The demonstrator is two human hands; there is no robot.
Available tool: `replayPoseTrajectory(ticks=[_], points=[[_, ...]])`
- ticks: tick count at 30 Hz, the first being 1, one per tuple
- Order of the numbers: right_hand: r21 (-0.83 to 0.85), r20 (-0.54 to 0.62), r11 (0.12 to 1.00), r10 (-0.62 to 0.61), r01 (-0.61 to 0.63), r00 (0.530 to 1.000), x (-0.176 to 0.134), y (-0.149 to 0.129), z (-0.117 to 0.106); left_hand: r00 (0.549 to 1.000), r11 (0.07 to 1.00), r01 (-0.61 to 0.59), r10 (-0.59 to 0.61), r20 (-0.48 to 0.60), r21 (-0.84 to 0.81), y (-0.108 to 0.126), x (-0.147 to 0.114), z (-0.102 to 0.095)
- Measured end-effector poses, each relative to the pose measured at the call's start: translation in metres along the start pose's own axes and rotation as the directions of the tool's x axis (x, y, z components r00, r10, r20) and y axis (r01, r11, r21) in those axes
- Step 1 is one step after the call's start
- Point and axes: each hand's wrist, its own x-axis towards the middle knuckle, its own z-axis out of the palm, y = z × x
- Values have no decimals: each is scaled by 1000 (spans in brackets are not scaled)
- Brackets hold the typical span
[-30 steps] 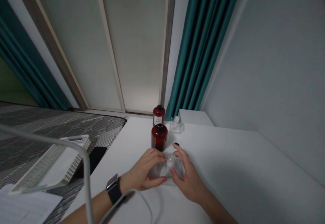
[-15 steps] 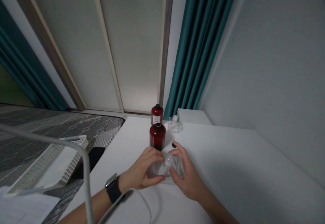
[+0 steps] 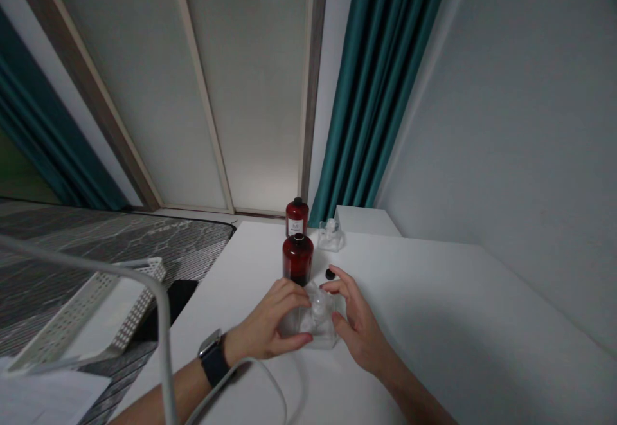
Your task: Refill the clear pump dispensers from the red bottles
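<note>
A clear, square-based glass container [image 3: 319, 332] with a pale rounded piece at its top stands on the white table; its exact kind is hard to make out. My left hand [image 3: 274, 319] is curved around its left side, thumb in front and fingers behind. To the right of it, my right hand [image 3: 354, 322] has thumb and fingers spread, with nothing held. Just behind stands an uncapped dark red bottle [image 3: 297, 259]. A small black cap [image 3: 330, 274] lies on the table by my right fingertips.
Farther back are a second red bottle [image 3: 295, 219] with a black cap and white label, and a similar clear container [image 3: 330, 237]. A white box [image 3: 369, 220] stands beyond. At left are a white basket [image 3: 130, 316] and a pale cable [image 3: 166, 348] near the camera.
My right thumb and fingers have drawn back to the right from the clear container. My left hand stays around it. The black cap shows more fully.
</note>
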Motion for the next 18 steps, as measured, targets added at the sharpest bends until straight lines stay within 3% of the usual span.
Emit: replayPoseTrajectory(ticks=[9,18], points=[[69,1,996,51,-51,999,0,2,2,1000,1000,1,-1,-2,6,-2,-1,1],[47,7,999,17,-17,1000,-2,8,2,1000,1000,18,-18,10,5,-2,-2,1]])
